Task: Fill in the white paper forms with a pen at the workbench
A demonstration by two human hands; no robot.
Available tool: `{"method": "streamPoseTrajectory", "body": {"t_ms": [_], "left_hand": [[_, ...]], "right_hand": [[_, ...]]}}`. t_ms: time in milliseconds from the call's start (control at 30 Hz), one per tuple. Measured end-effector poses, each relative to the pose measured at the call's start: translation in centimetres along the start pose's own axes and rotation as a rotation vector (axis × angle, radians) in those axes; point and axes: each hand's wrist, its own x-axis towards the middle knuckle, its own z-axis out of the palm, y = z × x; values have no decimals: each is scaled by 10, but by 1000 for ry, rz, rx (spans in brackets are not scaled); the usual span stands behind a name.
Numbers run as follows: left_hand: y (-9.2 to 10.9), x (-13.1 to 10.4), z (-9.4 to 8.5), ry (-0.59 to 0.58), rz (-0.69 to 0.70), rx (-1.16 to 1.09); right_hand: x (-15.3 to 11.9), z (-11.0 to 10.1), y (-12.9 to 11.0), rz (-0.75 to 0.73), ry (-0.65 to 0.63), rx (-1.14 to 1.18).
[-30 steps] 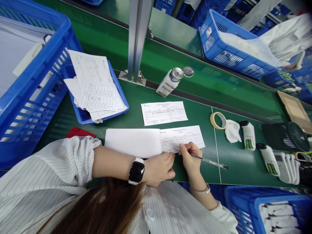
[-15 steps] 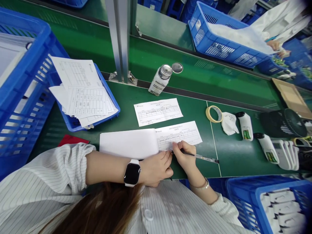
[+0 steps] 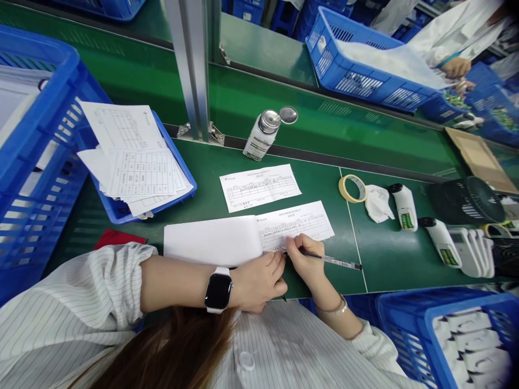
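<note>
My right hand (image 3: 306, 263) is closed round a black pen (image 3: 338, 261) with a clear barrel. The pen slants, its tip end at the lower edge of a printed form (image 3: 298, 222) that bears handwriting. My left hand (image 3: 259, 281), with a white-strapped watch on its wrist, rests at the form's lower left with fingers curled. A small dark tip sticks out below those fingers; the rest of it is hidden. Left of the form, and adjoining it, lies a blank white pad or folded-over sheet (image 3: 213, 239). A second filled-in form (image 3: 260, 187) lies just beyond.
A white pump bottle (image 3: 258, 141) with its lid raised stands behind the forms. Tape roll (image 3: 352, 189), white handheld devices (image 3: 404, 208) and a black fan (image 3: 466, 200) are at right. Papers fill a blue tray (image 3: 188, 192) at left. A co-worker's hand (image 3: 456, 67) is beyond a blue crate (image 3: 373, 81).
The view has shifted slightly. My hands and the pen keep nearly the same place on the form. The co-worker's hand at the upper right has moved and shows more clearly.
</note>
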Motion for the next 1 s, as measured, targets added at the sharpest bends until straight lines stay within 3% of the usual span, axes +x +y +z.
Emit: {"method": "streamPoseTrajectory", "body": {"t_ms": [1000], "left_hand": [[-2,-1,1,1,5,-7]], "right_hand": [[0,2,0,-26,10,24]]}}
